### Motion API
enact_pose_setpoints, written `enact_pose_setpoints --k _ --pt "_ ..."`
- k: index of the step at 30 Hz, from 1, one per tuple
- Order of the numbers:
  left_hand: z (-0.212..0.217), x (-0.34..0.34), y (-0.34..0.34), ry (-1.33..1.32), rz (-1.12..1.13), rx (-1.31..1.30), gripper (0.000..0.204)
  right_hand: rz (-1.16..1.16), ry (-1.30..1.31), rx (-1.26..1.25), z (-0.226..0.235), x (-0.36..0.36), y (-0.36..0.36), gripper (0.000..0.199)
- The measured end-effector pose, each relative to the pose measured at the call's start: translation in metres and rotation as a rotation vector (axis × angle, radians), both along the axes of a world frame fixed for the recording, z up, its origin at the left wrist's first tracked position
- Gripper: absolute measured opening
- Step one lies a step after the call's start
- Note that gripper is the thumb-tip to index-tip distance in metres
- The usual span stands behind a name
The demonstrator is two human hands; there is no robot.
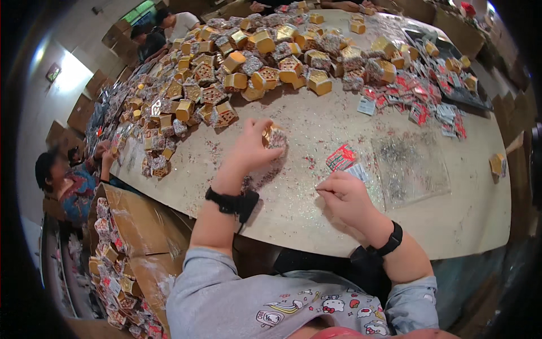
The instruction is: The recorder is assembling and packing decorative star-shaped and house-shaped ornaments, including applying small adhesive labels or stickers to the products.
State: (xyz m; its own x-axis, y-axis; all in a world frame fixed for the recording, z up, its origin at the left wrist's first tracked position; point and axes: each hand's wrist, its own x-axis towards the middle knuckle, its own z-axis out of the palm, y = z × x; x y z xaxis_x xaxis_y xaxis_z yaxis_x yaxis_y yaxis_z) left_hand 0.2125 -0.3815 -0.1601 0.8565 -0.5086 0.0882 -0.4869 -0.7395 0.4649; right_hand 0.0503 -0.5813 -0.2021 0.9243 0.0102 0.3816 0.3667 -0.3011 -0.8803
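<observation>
head view: left hand (248, 150) grips gold box (275, 136).

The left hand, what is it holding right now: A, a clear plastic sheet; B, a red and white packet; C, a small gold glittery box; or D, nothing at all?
C: the left hand has its grip closed around a small gold glittery box on the table, while the red and white packet lies apart, near the right hand.
</observation>
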Motion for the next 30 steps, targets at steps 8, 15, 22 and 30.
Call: enact_pose_setpoints --k 8,15,22,30 --pt "-0.034 -0.072 -0.053 0.805 -0.077 -1.236 0.073 -0.168 -0.078 -0.037 0.004 0.0 -0.006 0.009" --pt "-0.037 -0.09 -0.067 0.934 0.1 -1.396 0.065 -0.242 -0.151 0.005 0.004 0.0 -0.009 0.008" --pt "-0.052 -0.091 -0.067 0.646 0.017 -1.321 0.069 -0.268 -0.268 -0.11 0.001 0.002 -0.008 0.01" --pt "-0.052 -0.096 -0.066 0.251 0.035 -1.217 0.082 -0.286 -0.262 -0.073 0.003 0.0 -0.008 0.011"
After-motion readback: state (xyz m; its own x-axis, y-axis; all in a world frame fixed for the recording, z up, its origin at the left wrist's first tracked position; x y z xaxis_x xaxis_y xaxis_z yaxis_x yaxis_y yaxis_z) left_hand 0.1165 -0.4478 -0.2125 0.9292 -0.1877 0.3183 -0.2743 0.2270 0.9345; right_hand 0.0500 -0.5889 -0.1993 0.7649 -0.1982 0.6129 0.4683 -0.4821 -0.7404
